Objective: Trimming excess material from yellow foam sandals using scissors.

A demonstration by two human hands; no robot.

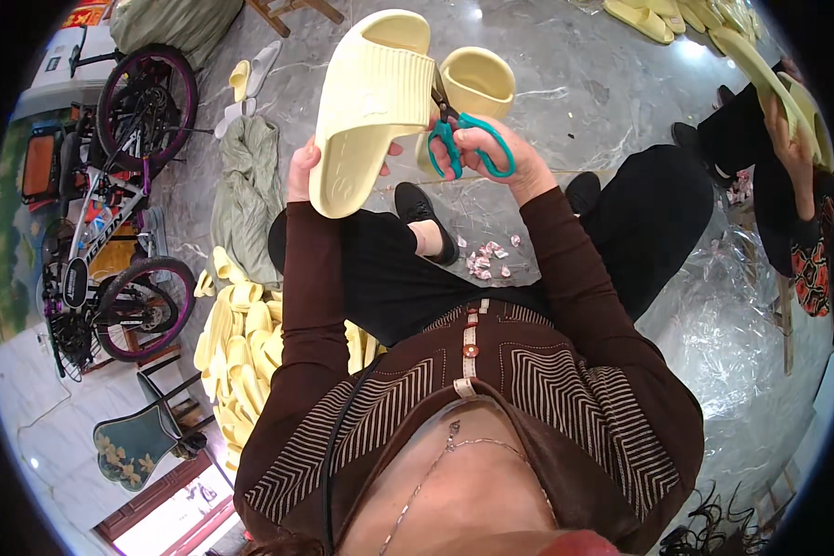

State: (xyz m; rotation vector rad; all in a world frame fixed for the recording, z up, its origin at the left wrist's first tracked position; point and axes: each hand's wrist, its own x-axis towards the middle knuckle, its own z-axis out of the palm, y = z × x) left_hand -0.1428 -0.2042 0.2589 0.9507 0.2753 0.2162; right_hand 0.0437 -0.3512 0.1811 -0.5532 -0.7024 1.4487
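My left hand (303,171) grips a pale yellow slide sandal (347,171) near its heel end, with the ribbed strap facing up. In my right hand (505,157) are scissors (481,125) with teal handles, my fingers through the loops. Their dark blades reach to the right edge of the sandal's strap; whether they touch it I cannot tell. A second yellow slide sandal (477,82) shows just beyond the scissors, partly hidden by them and my right hand. What supports it cannot be made out.
Small pinkish-white scraps (484,259) lie on the grey floor between my feet. A heap of yellow sandals (246,352) is at my left, beside a grey-green cloth (248,185) and a bicycle (111,204). At right, another person's hand (788,153) holds yellow sandals. Clear plastic sheeting (741,324) covers floor there.
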